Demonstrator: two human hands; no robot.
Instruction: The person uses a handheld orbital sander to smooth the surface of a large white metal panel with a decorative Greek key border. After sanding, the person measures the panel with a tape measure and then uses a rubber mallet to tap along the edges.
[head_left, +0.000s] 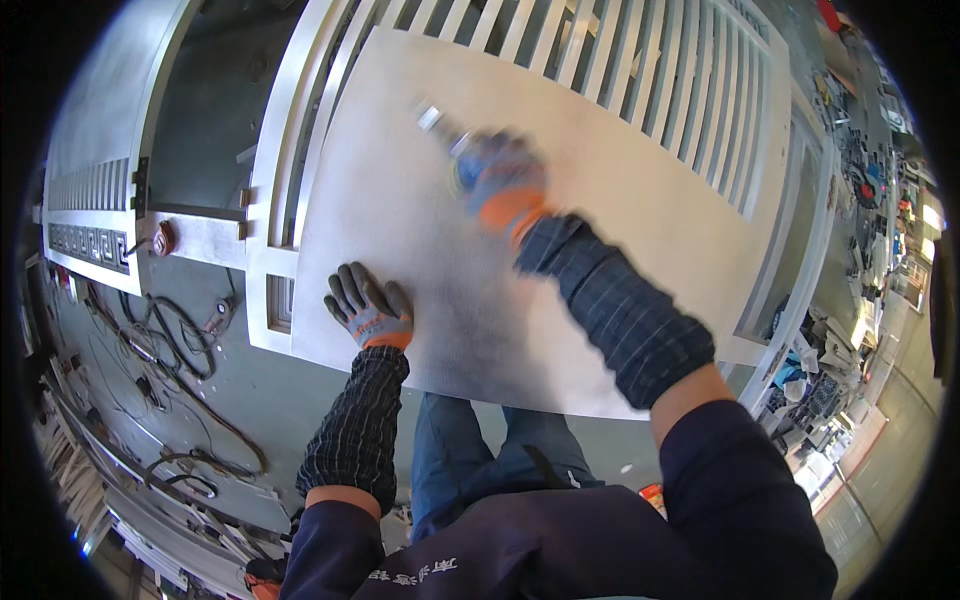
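A large, smooth whitish metal sheet (pixel 640 270) lies in front of me on top of a slatted metal frame (pixel 590 50). My left hand (pixel 370 308), in a grey and orange work glove, rests flat on the sheet's left part with its fingers spread. Over the middle of the sheet, my right hand (pixel 505 180) in a matching glove is closed around a short tool (pixel 440 128) with a silvery end and some blue near the grip. Motion smears the right hand and the tool, so its exact kind cannot be made out.
At the left stands another white metal panel (pixel 90 120); near it a round red object (pixel 163 238) sits on a crossbar. Black cables and hoses (pixel 190 340) lie tangled on the green floor (pixel 300 400). Cluttered tools and parts (pixel 850 190) line the right side.
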